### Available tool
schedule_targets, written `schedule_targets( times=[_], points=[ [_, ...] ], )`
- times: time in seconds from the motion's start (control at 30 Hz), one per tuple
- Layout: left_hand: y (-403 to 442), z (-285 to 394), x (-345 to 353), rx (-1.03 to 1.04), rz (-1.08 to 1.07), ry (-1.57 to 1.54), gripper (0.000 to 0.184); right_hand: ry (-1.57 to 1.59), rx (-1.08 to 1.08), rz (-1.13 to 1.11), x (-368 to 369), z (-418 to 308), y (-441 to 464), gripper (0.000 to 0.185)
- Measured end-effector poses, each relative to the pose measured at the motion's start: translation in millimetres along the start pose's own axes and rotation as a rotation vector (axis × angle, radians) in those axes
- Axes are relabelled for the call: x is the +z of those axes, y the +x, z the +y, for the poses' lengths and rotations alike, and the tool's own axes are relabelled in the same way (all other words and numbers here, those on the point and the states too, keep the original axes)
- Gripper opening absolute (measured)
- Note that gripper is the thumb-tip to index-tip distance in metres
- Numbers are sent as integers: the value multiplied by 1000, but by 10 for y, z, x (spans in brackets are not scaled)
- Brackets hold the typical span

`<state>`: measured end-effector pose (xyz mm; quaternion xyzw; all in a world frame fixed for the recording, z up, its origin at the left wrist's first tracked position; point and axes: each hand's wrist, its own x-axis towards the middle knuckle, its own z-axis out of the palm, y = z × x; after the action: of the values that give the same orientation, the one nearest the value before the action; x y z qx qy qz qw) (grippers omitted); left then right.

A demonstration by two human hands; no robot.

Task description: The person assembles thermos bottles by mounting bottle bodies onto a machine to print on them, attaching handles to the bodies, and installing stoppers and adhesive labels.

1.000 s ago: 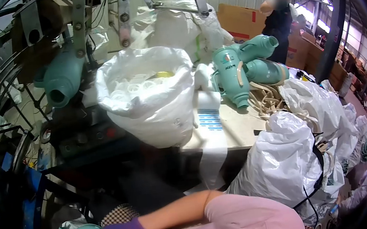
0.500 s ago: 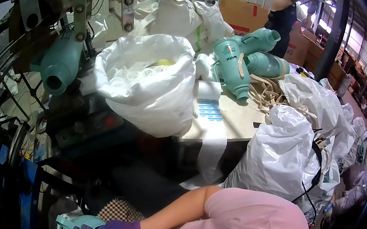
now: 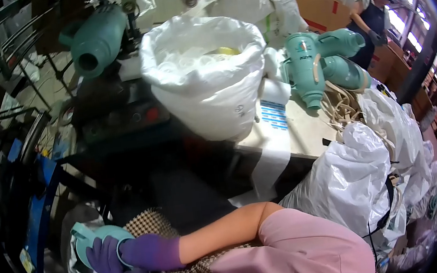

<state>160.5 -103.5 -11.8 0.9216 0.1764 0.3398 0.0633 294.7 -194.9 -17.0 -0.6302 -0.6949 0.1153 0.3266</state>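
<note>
Low at the left, a green flask body [image 3: 86, 240] lies on its side in a whitish bag, its handle at the upper left. My left hand [image 3: 109, 264], in a purple glove, has its fingers wrapped over the body near the rim. My right hand [image 3: 148, 251], gloved too, meets the flask at its round open end; its fingers are hidden there. Another green flask body [image 3: 98, 42] sits in the machine at the upper left, mouth facing down toward me. Several green flask bodies [image 3: 306, 74] with beige straps lie on the table [image 3: 305, 134].
A white sack [image 3: 208, 94] of translucent rings stands at the table's front. Beside it hangs a strip of blue-printed labels [image 3: 273, 113]. White bags [image 3: 344, 181] crowd the right side. A blue metal frame [image 3: 41, 229] rises at left. Another person [image 3: 371, 22] stands behind cartons.
The view has shifted, so table items sit farther right and higher. My left hand has come into clearer sight over the flask, with my right hand at its open end. The other person has bent forward.
</note>
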Motion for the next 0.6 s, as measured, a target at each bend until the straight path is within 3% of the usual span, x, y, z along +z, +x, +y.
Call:
schedule_targets(
  times=[0.13, 0.23, 0.33, 0.43, 0.53, 0.6],
  points=[
    [-1, -30, 9, 39, -2, 25, 48, 22, -23, -92, 24, 43, 24, 12],
    [48, -8, -15, 33, 22, 1, 49, 102, -74, 114, 23, 63, 2, 17],
    [77, -59, -4, 18, 24, -25, 54, 307, 59, 17, 9, 88, 48, 20],
    [57, -58, -11, 17, 58, -41, 50, 46, -88, -7, 72, 154, 71, 22],
    [-19, -34, 32, -11, 104, 45, 45, 74, -123, -99, -72, 41, -12, 14],
    [-4, -8, 49, -24, 110, 81, 40, 144, -178, 17, 89, 108, -71, 24]
  ],
)
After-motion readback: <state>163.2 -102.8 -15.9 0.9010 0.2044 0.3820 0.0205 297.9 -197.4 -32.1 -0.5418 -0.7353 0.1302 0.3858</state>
